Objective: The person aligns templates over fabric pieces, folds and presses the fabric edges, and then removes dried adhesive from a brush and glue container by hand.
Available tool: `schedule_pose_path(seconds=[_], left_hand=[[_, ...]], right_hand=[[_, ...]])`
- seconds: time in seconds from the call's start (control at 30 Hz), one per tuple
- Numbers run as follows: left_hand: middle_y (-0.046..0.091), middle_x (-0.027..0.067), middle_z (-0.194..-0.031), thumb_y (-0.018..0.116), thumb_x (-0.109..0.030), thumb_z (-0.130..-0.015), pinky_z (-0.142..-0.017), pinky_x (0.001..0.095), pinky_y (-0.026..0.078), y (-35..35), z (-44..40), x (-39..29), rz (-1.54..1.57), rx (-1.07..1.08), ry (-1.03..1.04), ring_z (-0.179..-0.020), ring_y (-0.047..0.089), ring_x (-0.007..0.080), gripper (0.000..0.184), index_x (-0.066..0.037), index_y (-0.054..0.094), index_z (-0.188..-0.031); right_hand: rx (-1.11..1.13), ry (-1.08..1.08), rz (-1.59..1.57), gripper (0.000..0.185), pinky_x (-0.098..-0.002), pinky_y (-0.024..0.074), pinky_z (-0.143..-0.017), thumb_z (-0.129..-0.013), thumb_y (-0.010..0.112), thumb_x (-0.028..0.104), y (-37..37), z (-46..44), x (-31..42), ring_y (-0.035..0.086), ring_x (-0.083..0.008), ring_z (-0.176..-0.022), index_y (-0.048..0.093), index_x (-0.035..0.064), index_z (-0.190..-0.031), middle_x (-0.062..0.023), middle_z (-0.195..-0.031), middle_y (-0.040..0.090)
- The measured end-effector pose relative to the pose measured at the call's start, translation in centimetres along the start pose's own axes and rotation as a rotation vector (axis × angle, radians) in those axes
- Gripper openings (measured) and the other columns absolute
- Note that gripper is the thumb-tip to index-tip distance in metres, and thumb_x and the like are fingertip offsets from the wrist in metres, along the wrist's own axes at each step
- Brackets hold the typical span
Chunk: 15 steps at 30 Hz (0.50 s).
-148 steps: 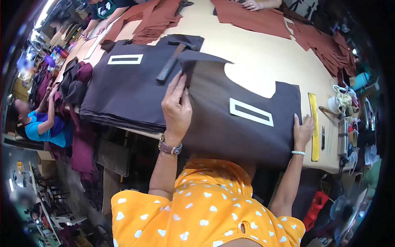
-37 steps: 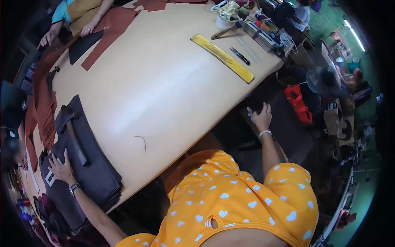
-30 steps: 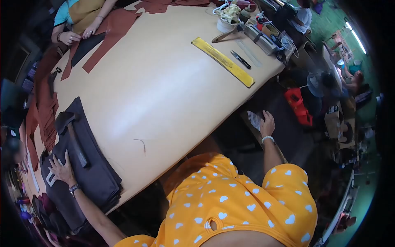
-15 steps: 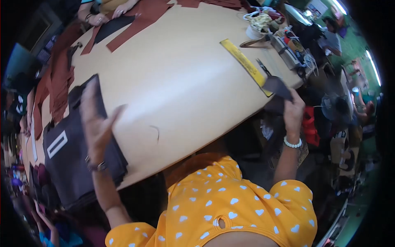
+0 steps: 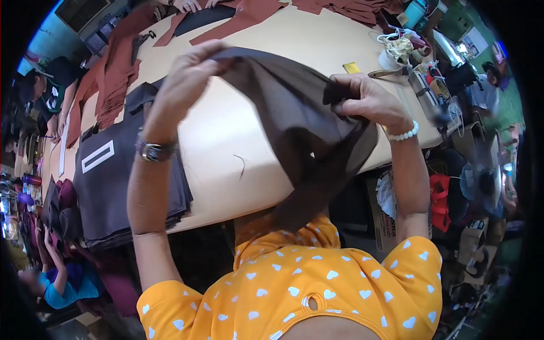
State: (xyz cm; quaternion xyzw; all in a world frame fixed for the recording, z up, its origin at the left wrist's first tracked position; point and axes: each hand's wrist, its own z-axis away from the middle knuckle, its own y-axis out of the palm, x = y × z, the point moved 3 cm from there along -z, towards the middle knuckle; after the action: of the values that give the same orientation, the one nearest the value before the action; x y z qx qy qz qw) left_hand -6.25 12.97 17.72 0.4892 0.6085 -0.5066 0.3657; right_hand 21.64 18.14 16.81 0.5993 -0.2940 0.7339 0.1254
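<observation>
A dark brown fabric piece hangs stretched between my two hands above the table, its lower end drooping over the near edge. My left hand is closed on one corner at the upper left. On the right, my right hand pinches the opposite part of the cloth, thumb and fingers pressed together. Left of my left forearm lies a stack of dark fabric pieces, with a white rectangular frame shape on top.
Rust-red cloth pieces lie along the far left. A co-worker's hands rest on cloth at the far edge. A yellow ruler, mostly hidden, a brush and a tool box are at the right. Another person stands left.
My left hand has moved up from over the stack and gripped the cloth. My right hand has raised the fabric, which is now spread between both hands.
</observation>
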Motion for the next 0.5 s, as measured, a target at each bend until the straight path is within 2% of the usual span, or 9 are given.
schedule_pose_path(seconds=[0.03, 0.1, 0.17, 0.23, 0.3, 0.37, 0.4, 0.43, 0.5], left_hand=[[0.063, 0.0048, -0.097, 0.048, -0.005, -0.089, -0.085, 0.0254, 0.047, -1.6, -0.5, -0.3, -0.038, 0.033, 0.025, -0.091, 0.059, 0.0111, 0.023, 0.002, 0.06, -0.106], [0.065, 0.0035, -0.093, 0.057, -0.02, -0.09, -0.082, 0.0249, 0.048, -4.0, -1.3, -0.3, 0.013, -0.072, -0.058, -0.087, 0.061, 0.0104, 0.026, 0.0, 0.062, -0.105], [0.066, 0.0036, -0.094, 0.058, -0.021, -0.09, -0.081, 0.0247, 0.049, -7.3, -2.4, 1.0, 0.019, -0.113, -0.081, -0.085, 0.062, 0.0106, 0.026, -0.001, 0.063, -0.105], [0.065, 0.0041, -0.095, 0.06, -0.017, -0.088, -0.075, 0.0242, 0.05, -9.8, -3.7, 3.1, -0.033, -0.146, -0.163, -0.079, 0.063, 0.0103, 0.024, -0.001, 0.062, -0.107], [0.065, 0.0039, -0.093, 0.061, -0.014, -0.087, -0.07, 0.0248, 0.051, -12.2, -5.6, 6.4, -0.066, -0.107, -0.242, -0.077, 0.062, 0.0097, 0.024, 0.0, 0.062, -0.107], [0.065, 0.0033, -0.079, 0.064, -0.012, -0.084, -0.053, 0.0243, 0.047, -15.2, -8.3, 11.6, -0.19, -0.171, -0.337, -0.061, 0.059, 0.0102, 0.02, 0.001, 0.064, -0.099], [0.063, 0.0018, -0.076, 0.066, -0.014, -0.083, -0.047, 0.0253, 0.044, -14.7, -8.2, 11.0, -0.25, -0.161, -0.43, -0.056, 0.056, 0.0095, 0.022, 0.001, 0.063, -0.099], [0.062, 0.0039, -0.076, 0.068, -0.017, -0.081, -0.044, 0.0252, 0.041, -15.3, -8.9, 12.0, -0.321, -0.191, -0.418, -0.058, 0.056, 0.0086, 0.027, 0.0, 0.062, -0.101], [0.065, 0.0103, -0.083, 0.068, -0.022, -0.08, -0.054, 0.0286, 0.047, -16.9, -10.4, 12.5, -0.545, -0.346, -0.39, -0.067, 0.061, 0.0143, 0.035, 0.004, 0.061, -0.103]], right_hand=[[0.02, 0.052, 0.064, 0.027, -0.0192, 0.0426, -0.067, -0.075, 0.059, 0.006, -1.2, 0.0, -1.0, 0.049, -0.0031, -0.075, 0.061, -0.0011, -0.1, 0.0027, -0.085, 0.06], [-0.073, 0.036, 0.213, 0.029, -0.02, 0.0425, -0.066, -0.073, 0.057, 0.006, -3.4, -0.5, -2.4, 0.049, -0.0047, -0.074, 0.06, -0.0035, -0.1, 0.0013, -0.084, 0.06], [-0.11, 0.062, 0.337, 0.029, -0.0201, 0.0424, -0.066, -0.072, 0.056, 0.005, -6.3, -1.1, -3.6, 0.049, -0.0051, -0.073, 0.06, -0.0045, -0.099, 0.001, -0.083, 0.06], [-0.085, 0.158, 0.408, 0.035, -0.0203, 0.0437, -0.073, -0.07, 0.059, 0.002, -9.7, -2.5, -5.4, 0.053, -0.0075, -0.082, 0.059, -0.007, -0.104, -0.0007, -0.091, 0.063], [-0.138, 0.249, 0.488, 0.029, -0.0235, 0.0452, -0.067, -0.069, 0.064, 0.006, -11.5, -4.1, -5.1, 0.056, -0.0106, -0.074, 0.063, -0.0053, -0.096, -0.004, -0.082, 0.064], [-0.209, 0.355, 0.52, 0.028, -0.0258, 0.0454, -0.062, -0.067, 0.068, 0.009, -14.0, -6.6, -6.2, 0.059, -0.0138, -0.07, 0.065, -0.0035, -0.092, -0.0064, -0.078, 0.065], [-0.259, 0.228, 0.655, 0.027, -0.0294, 0.0466, -0.059, -0.066, 0.072, 0.011, -15.2, -8.2, -6.6, 0.06, -0.0166, -0.065, 0.067, -0.0026, -0.088, -0.0086, -0.077, 0.066], [-0.296, 0.335, 0.644, 0.025, -0.0326, 0.0475, -0.06, -0.065, 0.071, 0.011, -14.8, -8.8, -5.0, 0.06, -0.0187, -0.064, 0.068, -0.0012, -0.087, -0.0108, -0.077, 0.066], [-0.535, 0.053, 0.794, 0.028, -0.0354, 0.0491, -0.064, -0.068, 0.068, 0.012, -18.2, -12.7, -7.3, 0.063, -0.0242, -0.069, 0.068, 0.003, -0.094, -0.0147, -0.08, 0.067]])
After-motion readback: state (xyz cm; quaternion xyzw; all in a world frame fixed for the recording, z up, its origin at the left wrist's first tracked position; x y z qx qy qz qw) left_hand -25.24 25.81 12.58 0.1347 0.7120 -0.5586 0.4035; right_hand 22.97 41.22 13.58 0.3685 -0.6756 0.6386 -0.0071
